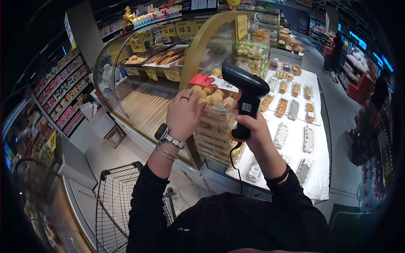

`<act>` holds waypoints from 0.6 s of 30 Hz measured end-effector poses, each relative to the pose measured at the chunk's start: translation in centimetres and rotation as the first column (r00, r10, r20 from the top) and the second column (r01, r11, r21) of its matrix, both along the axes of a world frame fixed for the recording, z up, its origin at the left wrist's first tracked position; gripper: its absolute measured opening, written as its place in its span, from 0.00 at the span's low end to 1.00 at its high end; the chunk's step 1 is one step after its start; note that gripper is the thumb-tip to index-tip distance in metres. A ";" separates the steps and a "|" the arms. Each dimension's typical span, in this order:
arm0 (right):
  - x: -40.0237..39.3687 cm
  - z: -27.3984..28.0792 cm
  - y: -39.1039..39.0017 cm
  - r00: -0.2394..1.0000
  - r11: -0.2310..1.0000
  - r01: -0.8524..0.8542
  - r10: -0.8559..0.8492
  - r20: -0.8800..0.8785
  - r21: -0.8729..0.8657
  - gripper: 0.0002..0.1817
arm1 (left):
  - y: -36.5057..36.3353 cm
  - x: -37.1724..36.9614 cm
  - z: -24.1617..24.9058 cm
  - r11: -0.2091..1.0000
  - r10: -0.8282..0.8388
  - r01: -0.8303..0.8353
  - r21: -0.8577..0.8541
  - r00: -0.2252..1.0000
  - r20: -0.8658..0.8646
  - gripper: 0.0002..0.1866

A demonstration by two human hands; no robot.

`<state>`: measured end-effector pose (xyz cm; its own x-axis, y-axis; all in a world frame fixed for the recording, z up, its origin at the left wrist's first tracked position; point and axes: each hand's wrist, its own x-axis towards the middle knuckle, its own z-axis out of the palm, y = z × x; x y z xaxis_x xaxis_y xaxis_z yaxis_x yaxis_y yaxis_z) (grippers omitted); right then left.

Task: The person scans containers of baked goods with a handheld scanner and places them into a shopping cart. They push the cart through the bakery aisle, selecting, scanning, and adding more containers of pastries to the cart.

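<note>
My right hand (255,130) is wrapped around the handle of a black barcode scanner (249,99), its head tilted up and its cord hanging down. Just left of the scanner is a clear plastic box of round golden pastries (217,98) with a red and white label (214,82) across its lid. My left hand (184,114) grips the left side of this box, thumb at the front and fingers over the lid's edge. Beneath it stand several similar boxes in a stack (214,137). The scanner's head covers part of the box's right end.
A glass bakery case (143,92) with a gold frame curves along the left. On the right, packaged pastries lie in rows on a white-covered table (270,164). A wire shopping cart (112,206) stands at lower left. People stand in the right aisle.
</note>
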<state>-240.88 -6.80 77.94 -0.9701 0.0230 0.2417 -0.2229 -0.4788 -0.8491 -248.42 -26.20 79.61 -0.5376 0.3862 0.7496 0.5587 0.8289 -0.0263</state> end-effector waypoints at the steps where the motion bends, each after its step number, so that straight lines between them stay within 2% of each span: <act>1: 0.0 -0.1 0.0 1.000 1.000 -0.005 0.005 0.006 0.001 0.18 | -0.3 -0.6 -0.6 0.995 -0.083 0.084 0.049 0.996 -0.015 0.21; 5: 0.8 -0.5 -0.1 0.994 0.992 0.092 -0.097 -0.054 -0.090 0.21 | -2.1 -1.0 -1.5 0.993 -0.121 0.121 -0.010 0.992 0.024 0.25; 6: 1.7 -0.2 -0.6 0.976 0.975 0.177 -0.192 -0.105 -0.132 0.24 | -2.6 0.0 -1.6 0.990 -0.138 0.137 0.013 0.990 0.032 0.26; 7: 2.2 -0.3 -1.0 0.970 0.961 0.165 -0.199 -0.139 -0.223 0.28 | -3.2 1.3 -1.8 0.988 -0.152 0.150 0.042 0.988 0.040 0.28; 9: 2.6 -0.3 -2.4 0.910 0.959 0.093 -0.191 -0.369 -0.269 0.30 | -6.1 4.9 -2.4 0.995 -0.102 0.101 0.017 0.984 0.149 0.29; 11: 3.4 -1.0 -4.6 0.879 0.964 -0.192 0.084 -0.470 -0.187 0.29 | -9.7 9.6 -2.8 0.994 0.072 -0.039 -0.106 0.941 0.331 0.29; 12: 4.0 -1.0 -5.8 0.868 0.925 -0.346 0.252 -0.429 -0.156 0.25 | -11.8 12.4 -2.8 0.974 0.200 -0.115 -0.195 0.838 0.508 0.29; 13: 4.6 -1.1 -7.0 0.822 0.854 -0.504 0.426 -0.377 -0.132 0.21 | -13.8 15.7 -2.8 0.941 0.329 -0.177 -0.288 0.679 0.656 0.28; 14: 4.4 -1.7 -8.3 0.774 0.806 -0.591 0.560 -0.295 -0.020 0.21 | -15.2 19.4 -2.6 0.854 0.517 -0.312 -0.417 0.414 0.749 0.28; 15: 4.4 -2.6 -9.7 0.697 0.721 -0.687 0.688 -0.200 0.086 0.20 | -16.5 23.3 -2.7 0.732 0.631 -0.394 -0.556 0.083 0.772 0.27; 16: 4.9 -2.9 -11.3 0.611 0.611 -0.791 0.791 -0.026 0.027 0.19 | -17.7 27.1 -3.2 0.674 0.645 -0.502 -0.541 0.045 0.763 0.27; 18: 5.8 -5.3 -14.7 0.502 0.493 -0.865 0.856 0.125 0.095 0.16 | -19.8 35.4 -4.3 0.550 0.661 -0.635 -0.542 -0.065 0.748 0.27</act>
<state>-235.06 -21.51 72.62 -0.5018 -0.8567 0.1192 0.2861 -0.2944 -0.9119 -212.97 -45.95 75.29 -0.7874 -0.5252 -0.3229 -0.5426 0.8390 -0.0415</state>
